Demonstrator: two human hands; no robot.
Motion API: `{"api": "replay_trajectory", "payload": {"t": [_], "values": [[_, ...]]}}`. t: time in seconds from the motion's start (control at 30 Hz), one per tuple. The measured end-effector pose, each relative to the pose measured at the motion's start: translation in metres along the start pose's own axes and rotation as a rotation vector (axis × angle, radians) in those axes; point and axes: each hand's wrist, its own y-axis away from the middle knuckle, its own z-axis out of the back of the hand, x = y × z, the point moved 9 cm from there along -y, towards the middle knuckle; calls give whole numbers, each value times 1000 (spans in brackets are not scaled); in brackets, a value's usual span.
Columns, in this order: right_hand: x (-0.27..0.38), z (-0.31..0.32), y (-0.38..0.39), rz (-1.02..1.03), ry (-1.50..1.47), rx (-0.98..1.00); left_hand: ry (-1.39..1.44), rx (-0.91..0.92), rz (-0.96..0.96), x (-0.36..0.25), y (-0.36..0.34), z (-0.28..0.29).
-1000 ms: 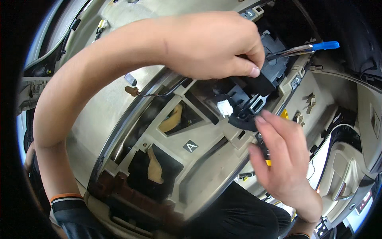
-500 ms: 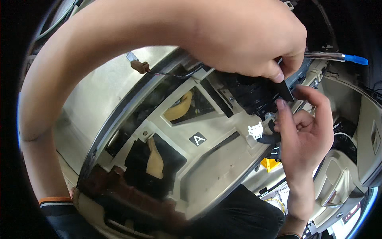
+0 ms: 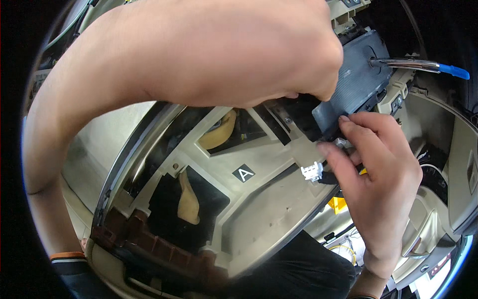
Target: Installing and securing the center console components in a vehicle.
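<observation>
From the left, my bare arm arches over the top. My left hand [image 3: 298, 55] is curled, its back facing up; most of its fingers and anything in them are hidden. My right hand [image 3: 381, 159] is half closed beside the lower end of a grey ribbed panel [image 3: 358, 77], thumb and forefinger slightly apart. A black-wrapped cable [image 3: 327, 178] runs in under the thumb and appears to be held by the curled fingers. At its end is a white plug connector [image 3: 312, 171], over a beige plastic trim frame [image 3: 274, 169].
A chrome stalk with a blue tip [image 3: 450, 71] sticks out from the grey panel. Yellowish foam pieces [image 3: 187, 202] show in openings of the frame. A reddish-brown part [image 3: 154, 244] lies lower left. Beyond my right hand is a car door panel [image 3: 423, 224]; a yellow object [image 3: 337, 204] sits below.
My left hand has moved left and down, uncovering the grey panel. The black strip that was between my hands no longer shows. My right hand has turned, its back now more upward.
</observation>
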Motion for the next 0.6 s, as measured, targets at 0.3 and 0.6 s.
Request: {"api": "replay_trajectory", "payload": {"t": [0.3,0.6], "values": [[0,-2,4,49,-63,-9,-170,-103,49,1,-6,-7],[-38,-16,-7,-226,-434,107,44,78,26,23,6,-3]]}}
